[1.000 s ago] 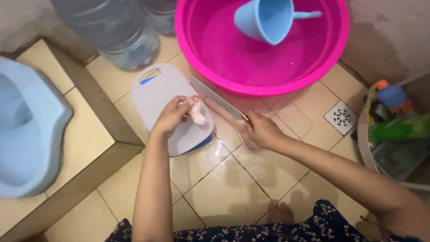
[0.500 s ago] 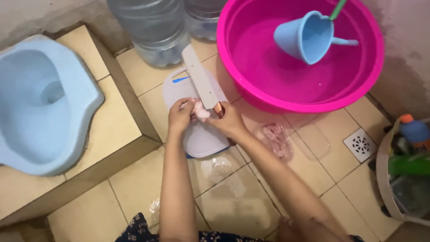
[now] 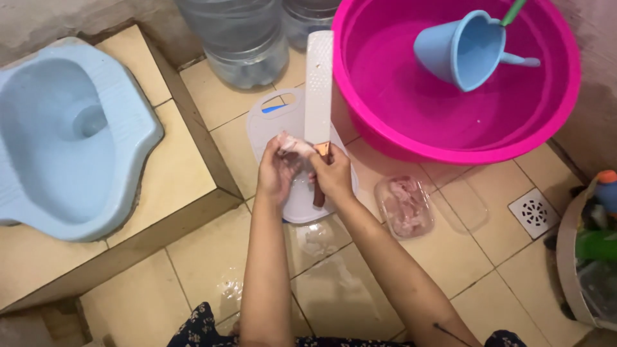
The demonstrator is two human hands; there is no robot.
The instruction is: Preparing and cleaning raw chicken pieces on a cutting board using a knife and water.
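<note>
On the tiled floor sits my white plastic cutting board (image 3: 273, 125). My left hand (image 3: 277, 170) pinches a pale pink piece of raw meat (image 3: 292, 145) over it. Just beside, my right hand (image 3: 331, 175) grips a broad white-bladed cleaver (image 3: 319, 87), its blade's long axis pointing away from me, touching the meat's right edge.

Even, soft indoor light; faint shadows under arms. Wet glare on glossy beige floor tiles (image 3: 321, 257) at 6 o'clock. Slight softness overall, corners blurrier.
</note>
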